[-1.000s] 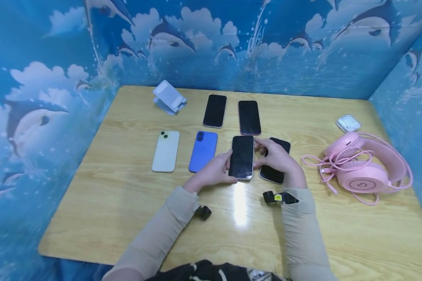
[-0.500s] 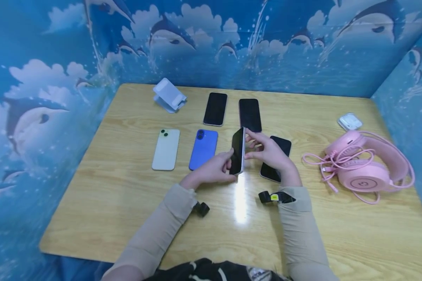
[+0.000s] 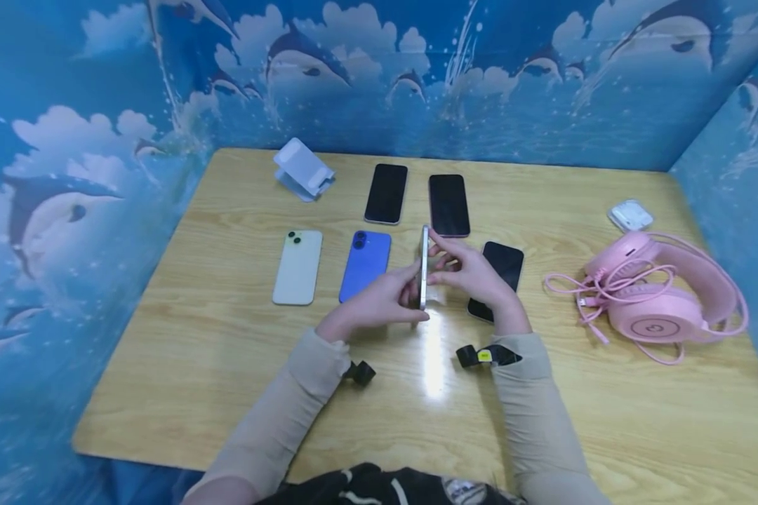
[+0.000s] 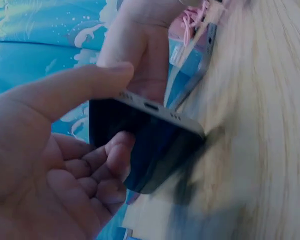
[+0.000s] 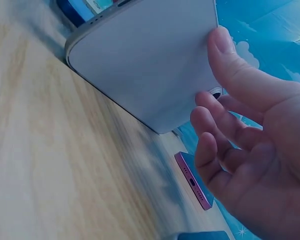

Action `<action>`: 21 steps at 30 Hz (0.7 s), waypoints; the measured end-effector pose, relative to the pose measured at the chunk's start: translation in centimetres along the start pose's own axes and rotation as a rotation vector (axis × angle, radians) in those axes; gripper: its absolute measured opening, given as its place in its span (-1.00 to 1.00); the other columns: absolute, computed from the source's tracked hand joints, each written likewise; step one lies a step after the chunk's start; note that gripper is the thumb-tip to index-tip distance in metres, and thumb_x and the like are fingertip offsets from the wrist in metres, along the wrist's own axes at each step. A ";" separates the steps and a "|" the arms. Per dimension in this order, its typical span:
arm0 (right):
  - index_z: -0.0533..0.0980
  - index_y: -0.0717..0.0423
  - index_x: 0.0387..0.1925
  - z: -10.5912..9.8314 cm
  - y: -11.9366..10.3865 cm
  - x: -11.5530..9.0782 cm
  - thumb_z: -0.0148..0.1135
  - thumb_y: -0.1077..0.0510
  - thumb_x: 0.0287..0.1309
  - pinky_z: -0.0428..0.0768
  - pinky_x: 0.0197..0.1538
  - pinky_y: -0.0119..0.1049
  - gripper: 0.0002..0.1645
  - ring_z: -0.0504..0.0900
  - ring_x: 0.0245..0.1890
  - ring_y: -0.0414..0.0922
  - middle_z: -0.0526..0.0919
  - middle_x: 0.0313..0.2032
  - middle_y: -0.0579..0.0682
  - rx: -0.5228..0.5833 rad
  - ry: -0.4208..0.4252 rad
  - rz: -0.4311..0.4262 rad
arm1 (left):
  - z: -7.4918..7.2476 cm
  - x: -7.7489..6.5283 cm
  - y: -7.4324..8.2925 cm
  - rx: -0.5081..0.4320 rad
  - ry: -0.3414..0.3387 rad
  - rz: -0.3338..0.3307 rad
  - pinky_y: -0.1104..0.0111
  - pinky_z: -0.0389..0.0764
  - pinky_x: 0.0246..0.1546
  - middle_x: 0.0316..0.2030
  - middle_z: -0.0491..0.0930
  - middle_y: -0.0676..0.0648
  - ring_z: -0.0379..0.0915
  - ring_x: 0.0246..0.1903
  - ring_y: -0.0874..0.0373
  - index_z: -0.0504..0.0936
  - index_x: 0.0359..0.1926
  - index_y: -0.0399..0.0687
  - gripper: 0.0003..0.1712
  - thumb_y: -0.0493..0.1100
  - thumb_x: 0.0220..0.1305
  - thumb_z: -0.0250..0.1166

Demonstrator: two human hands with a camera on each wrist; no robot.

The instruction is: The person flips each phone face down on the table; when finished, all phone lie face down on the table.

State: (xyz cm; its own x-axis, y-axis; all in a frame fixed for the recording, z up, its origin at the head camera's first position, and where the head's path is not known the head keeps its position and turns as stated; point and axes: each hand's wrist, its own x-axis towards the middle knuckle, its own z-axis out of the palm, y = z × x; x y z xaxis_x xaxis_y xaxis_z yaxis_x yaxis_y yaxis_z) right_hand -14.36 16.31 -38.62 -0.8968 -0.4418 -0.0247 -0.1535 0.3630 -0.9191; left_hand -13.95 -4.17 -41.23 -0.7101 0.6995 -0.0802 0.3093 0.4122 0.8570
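Note:
A smartphone [image 3: 424, 270] stands on its long edge between my hands, seen almost edge-on in the head view. My left hand [image 3: 379, 300] grips it from the left. In the left wrist view, the thumb lies on the end with the charging port and curled fingers touch the dark screen [image 4: 150, 145]. From the right, my right hand [image 3: 474, 273] holds the far end. The right wrist view has its thumb on the edge of the pale back [image 5: 145, 60], with fingertips by the camera lens. Beside that hand lies a phone [image 3: 507, 265], screen up and partly covered.
A blue phone [image 3: 365, 263] and a pale green phone [image 3: 297, 270] lie back up at left. Two dark-screened phones [image 3: 386, 194] lie behind, near a folding stand [image 3: 303, 168]. Pink headphones [image 3: 657, 308] and a small white case [image 3: 630, 215] are at right.
The smartphone has turned from screen up onto its long edge, its right side rising. My right hand has moved left with it. The other phones have stayed in place.

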 end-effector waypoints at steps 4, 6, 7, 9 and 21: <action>0.04 0.15 0.45 0.2 0.4 0.2 0.31 0.33 0.11 0.45 0.04 0.01 -0.05 0.52 -0.06 0.19 0.40 0.08 0.29 -0.027 -0.009 0.000 | -0.1 -0.1 0.6 0.028 0.010 -0.025 0.42 0.42 -0.49 -0.39 0.46 -0.03 0.35 -0.47 0.17 0.02 0.48 -0.06 0.06 -0.15 0.08 0.45; 0.03 0.04 0.46 0.3 1.5 0.6 0.34 0.25 0.11 0.47 0.01 -0.05 -0.02 0.53 -0.09 0.09 0.43 0.08 0.20 -0.050 -0.010 -0.005 | -0.3 -0.2 0.7 0.045 0.018 -0.040 0.41 0.44 -0.49 -0.40 0.47 -0.02 0.36 -0.47 0.17 0.04 0.47 -0.09 0.05 -0.15 0.07 0.46; 0.04 0.00 0.46 0.5 2.1 0.8 0.35 0.22 0.10 0.49 0.00 -0.08 -0.02 0.54 -0.11 0.05 0.45 0.07 0.16 -0.060 -0.009 -0.007 | -0.4 -0.2 0.6 0.053 0.022 -0.042 0.41 0.46 -0.48 -0.40 0.48 -0.01 0.37 -0.47 0.17 0.06 0.46 -0.10 0.03 -0.15 0.06 0.46; 0.07 -0.02 0.46 0.8 3.3 1.2 0.38 0.13 0.07 0.49 -0.05 -0.15 -0.01 0.52 -0.15 -0.03 0.48 0.03 0.09 -0.086 -0.006 -0.010 | -0.7 -0.4 0.5 0.070 0.031 -0.048 0.39 0.49 -0.45 -0.38 0.49 0.00 0.39 -0.44 0.16 0.14 0.44 -0.11 0.00 -0.14 0.04 0.48; 0.14 0.26 0.38 2.1 4.0 1.6 0.52 -0.04 -0.14 0.47 -0.21 -0.25 0.13 0.42 -0.31 -0.10 0.48 -0.19 0.03 -0.299 -0.042 0.053 | -2.4 -1.5 -0.5 0.122 0.025 -0.085 0.37 0.44 -0.42 -0.40 0.49 -0.03 0.37 -0.43 0.14 0.38 0.26 -0.14 -0.14 -0.05 -0.06 0.54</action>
State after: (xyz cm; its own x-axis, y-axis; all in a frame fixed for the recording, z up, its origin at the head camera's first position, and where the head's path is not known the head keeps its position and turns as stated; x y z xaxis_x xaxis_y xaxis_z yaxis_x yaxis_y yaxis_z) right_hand -15.51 15.32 -43.14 -0.8896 -0.4475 -0.0916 -0.2281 0.6089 -0.7597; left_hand -14.53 -6.81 -40.33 -0.7521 0.6449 -0.1359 0.3206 0.5382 0.7795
